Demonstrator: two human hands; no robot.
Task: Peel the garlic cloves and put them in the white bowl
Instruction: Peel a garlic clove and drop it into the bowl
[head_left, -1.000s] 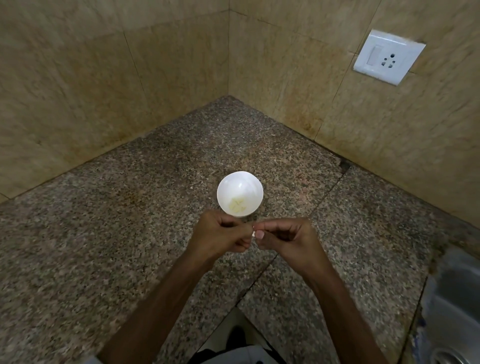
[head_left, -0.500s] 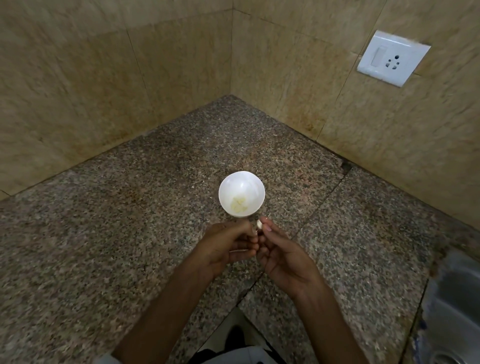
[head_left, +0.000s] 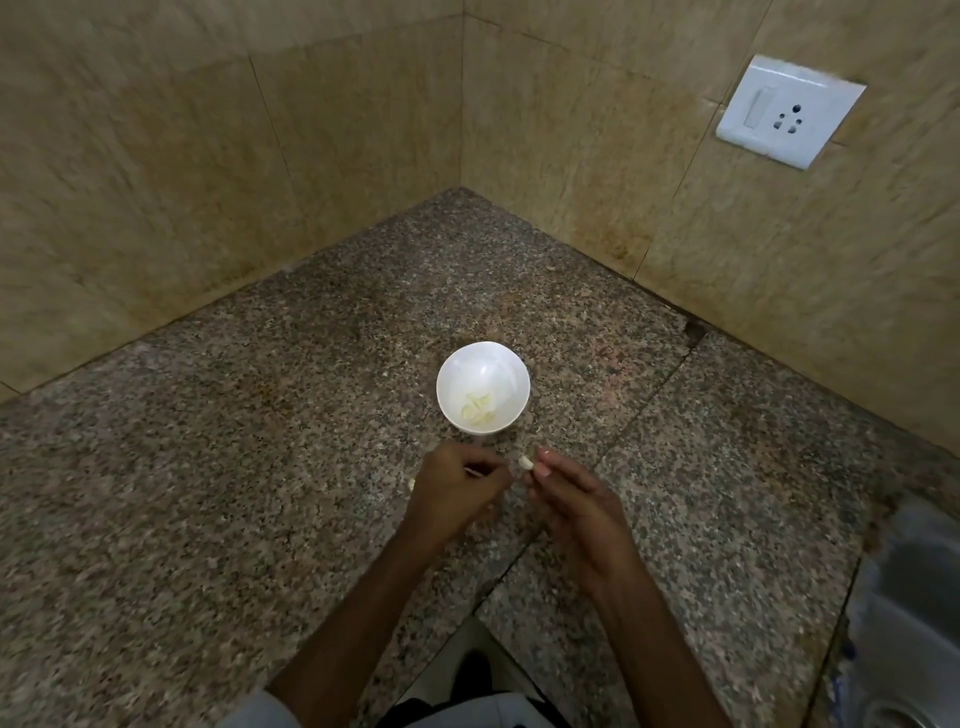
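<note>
On the speckled granite counter (head_left: 208, 519), a round white bowl (head_left: 500, 371) holds peeled cloves (head_left: 477, 408); nearer, the right hand (head_left: 576, 504) pinches a pale garlic clove (head_left: 525, 462), left hand (head_left: 452, 493) curled, contents unclear.

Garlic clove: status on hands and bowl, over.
Right hand pinches garlic clove, short of white bowl. Left hand curled beside it, contents unclear. Peeled cloves in bowl. Nothing between clove and bowl.
</note>
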